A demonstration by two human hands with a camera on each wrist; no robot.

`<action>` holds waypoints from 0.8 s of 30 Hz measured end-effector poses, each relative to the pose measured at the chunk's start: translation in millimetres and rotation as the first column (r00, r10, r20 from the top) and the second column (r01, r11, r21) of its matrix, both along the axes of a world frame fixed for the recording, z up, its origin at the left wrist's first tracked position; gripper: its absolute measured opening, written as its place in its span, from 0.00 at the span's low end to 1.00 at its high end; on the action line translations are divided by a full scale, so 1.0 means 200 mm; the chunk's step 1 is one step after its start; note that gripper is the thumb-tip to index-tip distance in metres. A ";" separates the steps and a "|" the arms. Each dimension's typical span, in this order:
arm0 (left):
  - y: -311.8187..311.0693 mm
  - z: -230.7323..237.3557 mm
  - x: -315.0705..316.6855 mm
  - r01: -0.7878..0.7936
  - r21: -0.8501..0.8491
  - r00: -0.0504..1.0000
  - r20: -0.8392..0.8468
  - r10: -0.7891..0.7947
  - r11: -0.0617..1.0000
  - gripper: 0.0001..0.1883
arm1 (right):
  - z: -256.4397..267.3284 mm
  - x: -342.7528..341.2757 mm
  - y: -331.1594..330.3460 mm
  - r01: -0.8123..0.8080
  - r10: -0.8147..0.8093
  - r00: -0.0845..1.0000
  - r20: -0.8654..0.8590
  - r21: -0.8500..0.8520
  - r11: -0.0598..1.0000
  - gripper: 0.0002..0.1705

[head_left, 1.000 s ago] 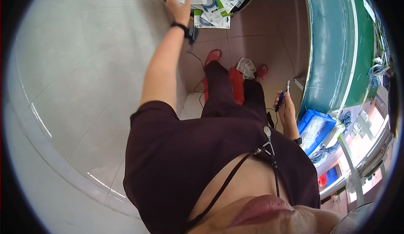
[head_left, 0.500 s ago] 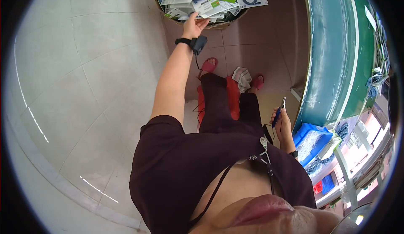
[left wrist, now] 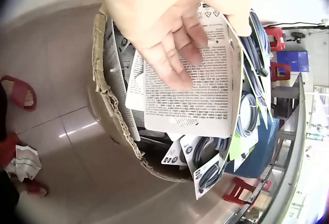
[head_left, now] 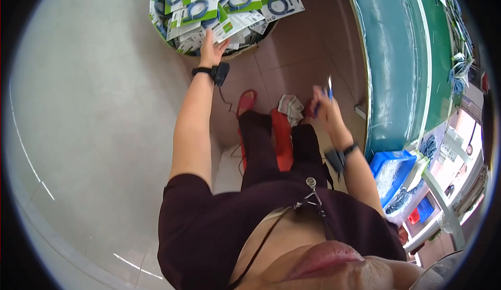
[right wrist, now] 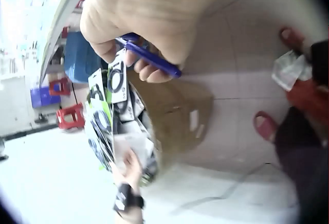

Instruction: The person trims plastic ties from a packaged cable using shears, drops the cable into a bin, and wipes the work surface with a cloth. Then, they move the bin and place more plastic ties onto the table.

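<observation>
My left hand (head_left: 212, 52) is at the near edge of a heap of carded blue cables (head_left: 240, 0) in a round cardboard box. In the left wrist view its fingers (left wrist: 180, 54) lie over the printed back of a white card (left wrist: 190, 105), the thumb at the card's edge. My right hand (head_left: 329, 113) grips blue-handled pliers (head_left: 330, 89), tips pointing away, well to the right of the box. The right wrist view has the blue handle (right wrist: 154, 62) in the curled fingers, with the box (right wrist: 177, 116) beyond.
A green-topped table (head_left: 396, 65) runs along the right side, with a blue tray (head_left: 391, 172) of clear material at its near end. A red stool (head_left: 282, 144) and a striped cloth (head_left: 291, 107) are between the legs. Bundled cables (head_left: 459, 73) lie at far right.
The heap and box appear further left and lower in the head view. My left hand has moved from the heap's top to its near edge; my right hand has risen forward with the pliers.
</observation>
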State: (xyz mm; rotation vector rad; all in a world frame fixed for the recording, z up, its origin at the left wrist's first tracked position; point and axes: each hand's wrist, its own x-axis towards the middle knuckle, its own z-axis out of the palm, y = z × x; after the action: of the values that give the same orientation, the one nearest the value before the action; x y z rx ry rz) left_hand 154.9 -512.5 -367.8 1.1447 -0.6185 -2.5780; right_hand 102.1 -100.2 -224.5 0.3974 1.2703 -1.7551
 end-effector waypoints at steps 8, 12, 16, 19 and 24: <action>-0.10 0.08 0.02 0.167 -0.133 0.983 0.101 -0.154 0.977 0.27 | -0.90 -1.00 -0.96 0.162 -0.210 0.965 -0.160 -0.269 0.950 0.16; -0.09 0.03 -0.01 0.256 -0.181 0.950 0.230 -0.213 0.949 0.26 | -0.58 -0.97 -0.93 0.254 -0.271 0.961 -0.053 -0.216 0.943 0.17; -0.10 0.02 -0.05 0.228 -0.222 0.943 0.291 -0.158 0.948 0.25 | -0.43 -0.77 -0.94 0.197 -0.237 0.904 -0.357 -0.145 0.970 0.19; -0.07 -0.01 -0.04 0.190 -0.259 0.952 0.286 -0.113 0.947 0.25 | -0.38 -0.66 -0.99 0.223 -0.234 0.843 -0.484 -0.080 0.971 0.19; -0.08 0.07 0.20 0.264 -0.102 0.964 0.048 -0.261 0.959 0.18 | -0.41 -0.76 -1.10 0.306 -0.273 0.802 -0.531 -0.028 0.952 0.18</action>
State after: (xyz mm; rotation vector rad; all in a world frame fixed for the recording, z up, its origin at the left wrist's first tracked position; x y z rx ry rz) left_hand 195.4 -529.4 -353.0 1.1425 -0.9650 -2.7053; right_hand -50.2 -319.9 -305.8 0.1394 1.7259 -2.1888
